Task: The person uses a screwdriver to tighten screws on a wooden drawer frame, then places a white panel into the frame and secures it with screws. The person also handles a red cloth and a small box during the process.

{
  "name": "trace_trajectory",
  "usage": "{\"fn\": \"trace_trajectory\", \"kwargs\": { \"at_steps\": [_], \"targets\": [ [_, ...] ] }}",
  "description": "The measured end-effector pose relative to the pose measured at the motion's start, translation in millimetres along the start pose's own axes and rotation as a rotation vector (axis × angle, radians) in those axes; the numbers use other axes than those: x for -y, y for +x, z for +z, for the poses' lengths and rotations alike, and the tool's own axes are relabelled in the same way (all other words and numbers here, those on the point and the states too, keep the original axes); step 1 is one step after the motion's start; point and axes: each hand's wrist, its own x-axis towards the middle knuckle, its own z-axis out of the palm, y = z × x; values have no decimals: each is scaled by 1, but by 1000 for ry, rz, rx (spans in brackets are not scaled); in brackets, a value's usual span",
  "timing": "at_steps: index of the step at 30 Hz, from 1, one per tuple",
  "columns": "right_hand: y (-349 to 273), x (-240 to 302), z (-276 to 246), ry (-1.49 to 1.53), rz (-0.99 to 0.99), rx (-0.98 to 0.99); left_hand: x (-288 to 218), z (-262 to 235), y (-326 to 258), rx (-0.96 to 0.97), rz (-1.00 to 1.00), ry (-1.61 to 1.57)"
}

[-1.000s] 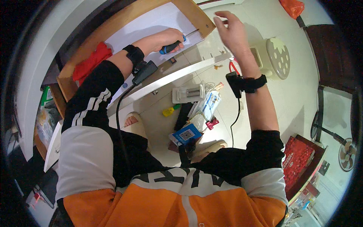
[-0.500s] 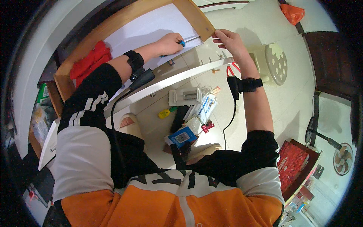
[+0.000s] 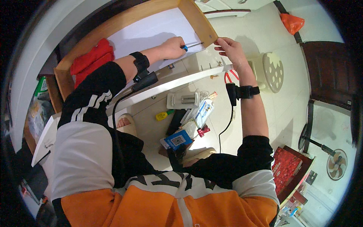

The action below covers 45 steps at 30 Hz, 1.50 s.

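Both hands have closed in on the far right corner of the wooden drawer box (image 3: 196,17) since the earlier frames. Left hand (image 3: 172,47) is wrapped around a blue-handled screwdriver (image 3: 189,46), whose shaft now points right, its tip at the inner face of the wooden side board. Right hand (image 3: 230,49) sits just beside that board's near end, fingers loosely curled, apparently steadying it, though the contact itself is hard to make out. With tip and hand meeting at one joint, the work looks settled on that corner. Nearer, on the floor, lie a yellow tool (image 3: 162,115) and a blue box (image 3: 177,140).
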Motion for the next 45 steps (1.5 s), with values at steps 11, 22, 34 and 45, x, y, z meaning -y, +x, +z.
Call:
{"fn": "trace_trajectory", "kwargs": {
  "at_steps": [11, 22, 34, 45],
  "targets": [
    [-6, 4, 0, -9, -12, 14, -3, 3, -6, -103, 3, 84],
    [-3, -5, -7, 131, 14, 62, -6, 5, -17, -160, 48, 79],
    [-4, -7, -9, 133, 0, 79, -2, 4, -12, -123, -8, 5],
    [0, -8, -4, -35, -96, 38, 0, 10, -10, -175, 3, -16]
  ]
}}
